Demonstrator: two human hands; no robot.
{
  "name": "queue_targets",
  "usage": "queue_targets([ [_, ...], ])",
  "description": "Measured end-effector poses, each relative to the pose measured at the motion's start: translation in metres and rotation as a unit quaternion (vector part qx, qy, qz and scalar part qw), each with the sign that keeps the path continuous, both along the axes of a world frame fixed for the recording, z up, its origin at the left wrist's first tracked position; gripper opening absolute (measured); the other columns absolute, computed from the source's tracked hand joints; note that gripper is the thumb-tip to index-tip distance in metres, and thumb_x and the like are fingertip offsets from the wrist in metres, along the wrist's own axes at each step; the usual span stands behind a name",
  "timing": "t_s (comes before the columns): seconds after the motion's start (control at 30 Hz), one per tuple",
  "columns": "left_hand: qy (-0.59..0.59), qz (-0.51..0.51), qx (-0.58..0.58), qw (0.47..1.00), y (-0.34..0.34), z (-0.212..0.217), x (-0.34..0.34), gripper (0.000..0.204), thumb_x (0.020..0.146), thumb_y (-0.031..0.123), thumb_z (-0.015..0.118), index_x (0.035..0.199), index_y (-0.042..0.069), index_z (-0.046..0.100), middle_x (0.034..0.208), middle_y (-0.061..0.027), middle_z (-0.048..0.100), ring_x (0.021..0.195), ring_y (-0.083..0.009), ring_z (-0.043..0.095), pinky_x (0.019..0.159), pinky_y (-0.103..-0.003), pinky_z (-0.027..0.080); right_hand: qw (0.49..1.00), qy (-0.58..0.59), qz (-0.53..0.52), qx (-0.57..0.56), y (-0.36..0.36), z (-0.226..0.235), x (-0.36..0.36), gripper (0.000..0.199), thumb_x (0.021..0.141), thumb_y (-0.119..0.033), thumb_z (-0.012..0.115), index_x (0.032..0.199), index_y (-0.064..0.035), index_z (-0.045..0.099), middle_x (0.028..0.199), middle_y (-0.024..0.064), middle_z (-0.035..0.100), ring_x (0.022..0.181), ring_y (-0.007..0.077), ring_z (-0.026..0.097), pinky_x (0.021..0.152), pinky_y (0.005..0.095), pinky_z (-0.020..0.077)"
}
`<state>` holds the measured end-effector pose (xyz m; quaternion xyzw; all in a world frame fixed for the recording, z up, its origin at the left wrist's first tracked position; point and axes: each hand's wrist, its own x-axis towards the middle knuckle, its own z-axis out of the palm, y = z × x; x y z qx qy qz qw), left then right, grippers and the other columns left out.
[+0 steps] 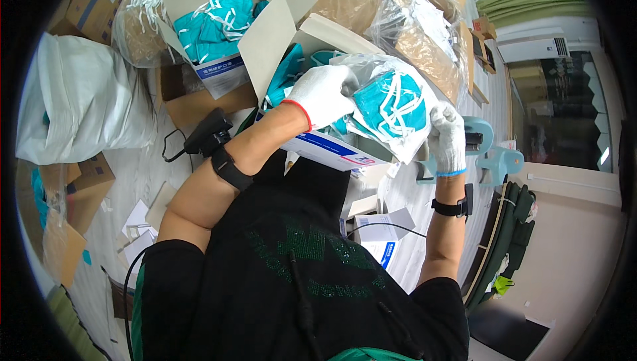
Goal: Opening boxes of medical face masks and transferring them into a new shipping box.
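A stack of teal face masks with white straps sits in a clear plastic bag, over the open carton in front of me. My left hand, in a white knit glove with a red cuff, closes on the left side of the bag; its fingertips are partly hidden. On the other side, my right hand, gloved in white with a blue cuff, has curled fingers gripping the bag's right edge. More teal masks lie inside the carton, beside and behind my left hand.
Another open carton heaped with teal masks stands at the far left. A large white sack is at the left. Plastic-lined brown boxes stand behind. A pale blue-green stool is right of my right hand; small white boxes lie on the floor.
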<state>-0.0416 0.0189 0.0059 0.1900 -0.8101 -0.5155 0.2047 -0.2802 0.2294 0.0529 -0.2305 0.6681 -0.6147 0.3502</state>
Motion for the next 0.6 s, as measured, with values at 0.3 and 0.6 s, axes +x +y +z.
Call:
queue_targets([
  [0.3, -0.097, 0.092, -0.119, 0.984, -0.039, -0.002, 0.018, 0.019, 0.085, 0.02, 0.069, 0.09, 0.002, 0.071, 0.081, -0.0138, 0.069, 0.075, -0.0241, 0.068, 0.071, -0.037, 0.054, 0.992, 0.109, -0.065, -0.002, 0.02, 0.029, -0.015, 0.011, 0.1, -0.007, 0.061, 0.089, -0.0041, 0.064, 0.073, -0.0068, 0.055, 0.058, 0.0018, 0.041, 0.054, 0.0181, 0.0324],
  [0.6, -0.03, 0.002, -0.049, 0.998, 0.019, -0.006, -0.026, 0.043, 0.081, 0.031, 0.074, 0.109, -0.001, 0.068, 0.094, -0.0245, 0.069, 0.089, -0.0435, 0.066, 0.08, -0.043, 0.054, 0.997, 0.071, -0.036, -0.023, 0.011, 0.017, -0.004, 0.008, 0.095, -0.001, 0.061, 0.09, -0.0033, 0.067, 0.077, -0.0037, 0.061, 0.059, 0.0035, 0.045, 0.053, 0.0191, 0.0333],
])
